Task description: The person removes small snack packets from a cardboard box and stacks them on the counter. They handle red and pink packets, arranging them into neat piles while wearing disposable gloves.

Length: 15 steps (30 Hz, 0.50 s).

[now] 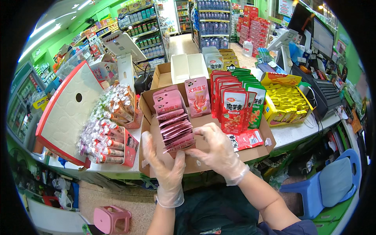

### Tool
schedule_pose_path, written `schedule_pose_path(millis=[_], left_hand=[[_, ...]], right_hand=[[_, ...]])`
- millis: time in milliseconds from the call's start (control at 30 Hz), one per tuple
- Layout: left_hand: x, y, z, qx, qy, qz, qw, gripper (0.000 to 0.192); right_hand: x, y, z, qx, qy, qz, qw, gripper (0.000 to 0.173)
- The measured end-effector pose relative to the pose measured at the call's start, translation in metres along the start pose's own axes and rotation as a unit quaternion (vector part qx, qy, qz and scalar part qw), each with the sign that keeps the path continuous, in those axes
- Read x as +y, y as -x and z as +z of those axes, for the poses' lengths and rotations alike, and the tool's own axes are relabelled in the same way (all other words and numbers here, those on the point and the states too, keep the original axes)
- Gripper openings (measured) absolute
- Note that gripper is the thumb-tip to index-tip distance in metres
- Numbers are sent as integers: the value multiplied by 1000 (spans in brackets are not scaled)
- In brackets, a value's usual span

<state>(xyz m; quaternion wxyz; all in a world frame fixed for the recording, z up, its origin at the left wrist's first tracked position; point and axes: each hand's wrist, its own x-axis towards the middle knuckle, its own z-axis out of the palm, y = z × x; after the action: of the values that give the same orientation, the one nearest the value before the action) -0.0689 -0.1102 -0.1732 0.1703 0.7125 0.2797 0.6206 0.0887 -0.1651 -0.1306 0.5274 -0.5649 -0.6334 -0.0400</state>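
A row of pink snack packets (pixel 174 129) stands front to back in a shallow cardboard box (pixel 205 160) before me. My left hand (pixel 166 167), in a clear plastic glove, has its fingers spread at the row's left. Its thumb is at the foot of the front packet. On the other side, my gloved right hand (pixel 216 148) has its thumb and bent fingers at the row's front right corner; whether it grips a packet is unclear. A single pink packet (pixel 197 97) stands upright behind. Red pouches (pixel 233 110) and green pouches (pixel 255 102) fill the box's right side, with a red pouch (pixel 246 140) lying flat in front.
Left of the box are wrapped candy rolls (pixel 110 147) and a tall red-edged display lid (pixel 66 117). At right sit a yellow wafer box (pixel 286 102) and a cash register area with monitors (pixel 321 38). A blue chair (pixel 326 185) and a pink stool (pixel 112 219) stand below.
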Motion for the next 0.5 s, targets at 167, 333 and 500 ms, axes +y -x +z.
schedule_pose_path(millis=[167, 333, 500], left_hand=[[-10, -2, 16, -73, 290, -167, 940, 91], [-25, -10, 14, -76, 262, -113, 955, 87], [-20, -27, 14, -56, 162, -32, 985, 78]], right_hand=[[-3, -17, 3, -10, 38, -42, 998, 15], [-3, -31, -6, 20, 68, -85, 994, 11], [-7, -45, -8, 35, -53, -60, 996, 18]])
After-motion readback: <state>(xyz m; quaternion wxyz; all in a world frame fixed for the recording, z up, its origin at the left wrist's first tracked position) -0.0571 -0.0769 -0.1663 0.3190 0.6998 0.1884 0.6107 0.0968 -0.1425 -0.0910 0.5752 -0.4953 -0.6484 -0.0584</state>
